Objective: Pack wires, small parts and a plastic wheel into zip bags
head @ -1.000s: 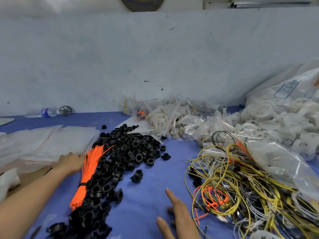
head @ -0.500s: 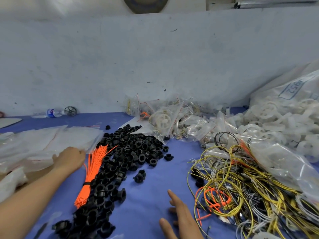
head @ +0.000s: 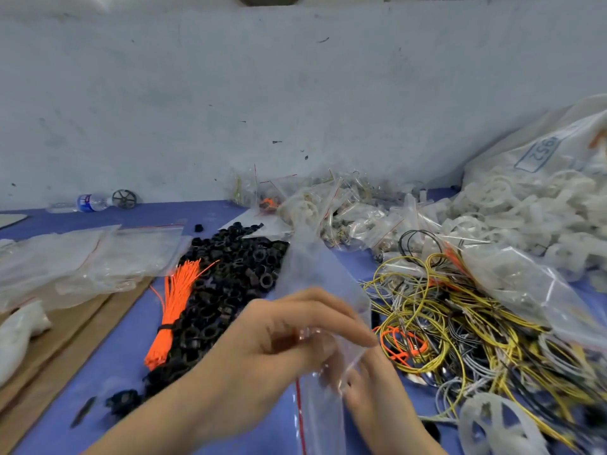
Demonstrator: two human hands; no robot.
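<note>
Covering nearly the whole work surface, one blue table [head: 138,336] carries everything. One big clear sack of white wheels [head: 542,198] slumps at the far right, too many to count. One tangle of yellow, grey and black wires [head: 460,323] spreads below it, with one small orange coil among them. One heap of black ring parts [head: 230,277] lies at the centre, uncountable. One stack of empty bags [head: 82,257] sits left, and a pile of filled bags [head: 345,208] lies along the wall. One orange tie bundle [head: 172,307], banded in black, rests against the rings. One white wheel [head: 492,425] lies loose at the lower right. One zip bag [head: 315,290], clear, empty and red-striped at its mouth, stands raised above the table's middle, the left hand [head: 272,349] pinching it from the front and the right hand [head: 371,385] gripping it behind.
</note>
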